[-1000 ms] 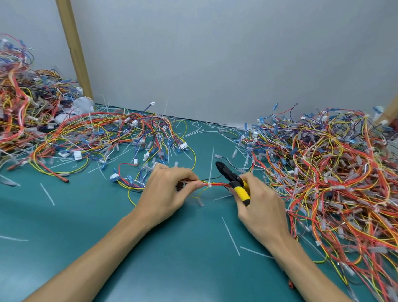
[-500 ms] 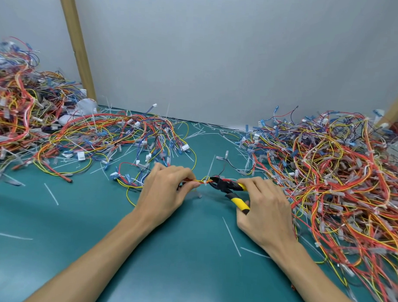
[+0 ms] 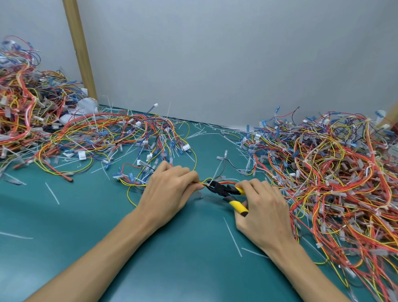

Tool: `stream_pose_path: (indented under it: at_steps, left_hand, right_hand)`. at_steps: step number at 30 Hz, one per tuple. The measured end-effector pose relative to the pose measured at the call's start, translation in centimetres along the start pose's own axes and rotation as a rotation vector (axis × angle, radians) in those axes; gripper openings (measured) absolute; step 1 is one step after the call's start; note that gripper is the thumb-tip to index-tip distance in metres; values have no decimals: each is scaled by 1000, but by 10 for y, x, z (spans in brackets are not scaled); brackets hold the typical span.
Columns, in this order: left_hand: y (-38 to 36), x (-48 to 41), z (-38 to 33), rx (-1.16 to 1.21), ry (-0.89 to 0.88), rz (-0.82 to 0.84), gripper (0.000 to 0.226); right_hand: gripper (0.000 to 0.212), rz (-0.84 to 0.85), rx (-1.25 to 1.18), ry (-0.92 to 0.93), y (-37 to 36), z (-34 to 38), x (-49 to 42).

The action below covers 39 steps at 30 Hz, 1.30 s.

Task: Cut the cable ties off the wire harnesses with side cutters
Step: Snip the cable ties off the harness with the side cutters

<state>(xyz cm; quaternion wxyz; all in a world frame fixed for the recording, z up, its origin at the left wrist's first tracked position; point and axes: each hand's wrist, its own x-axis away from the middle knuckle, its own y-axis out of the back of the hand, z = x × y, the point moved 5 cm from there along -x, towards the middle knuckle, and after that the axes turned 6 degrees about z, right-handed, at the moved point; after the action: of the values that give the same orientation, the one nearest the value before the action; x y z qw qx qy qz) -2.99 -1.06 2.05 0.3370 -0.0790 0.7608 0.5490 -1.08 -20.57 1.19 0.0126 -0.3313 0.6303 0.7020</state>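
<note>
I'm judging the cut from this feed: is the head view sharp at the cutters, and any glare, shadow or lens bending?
Head view: soft light, no glare on the green mat; faint shadows under the left hand and right hand; side cutters and held wire harness sharp, the tie too small to judge; wide-angle lens leans the wooden post; right wire pile blurs toward the bottom corner.
</note>
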Motion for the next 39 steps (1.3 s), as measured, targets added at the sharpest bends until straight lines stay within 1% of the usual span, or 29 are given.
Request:
stream_pose_path:
  at_steps: [4, 9, 18, 25, 31, 37, 39]
  left_hand:
    - [-1, 0, 0, -8, 1, -1, 24]
    - [0, 1, 0, -1, 7, -31, 19]
    - [-2, 2, -2, 3, 3, -26, 21]
    - [-1, 2, -2, 0, 8, -28, 19]
    - [-3, 2, -1, 50, 19, -7, 21]
    - [0, 1, -3, 52, 21, -52, 20]
    - [1, 1, -3, 45, 13, -59, 20]
  right_hand:
    - [33, -5, 14, 6, -1, 1, 0]
    - [27, 15, -10, 5, 1, 2, 0]
    - [17, 129, -69, -44, -1, -2, 0]
    - [18, 166, -87, -53, -3, -3, 0]
    - [17, 210, -110, -56, -5, -2, 0]
    - [24, 229, -66, -44, -4, 2, 0]
    - [24, 244, -45, -51, -5, 2, 0]
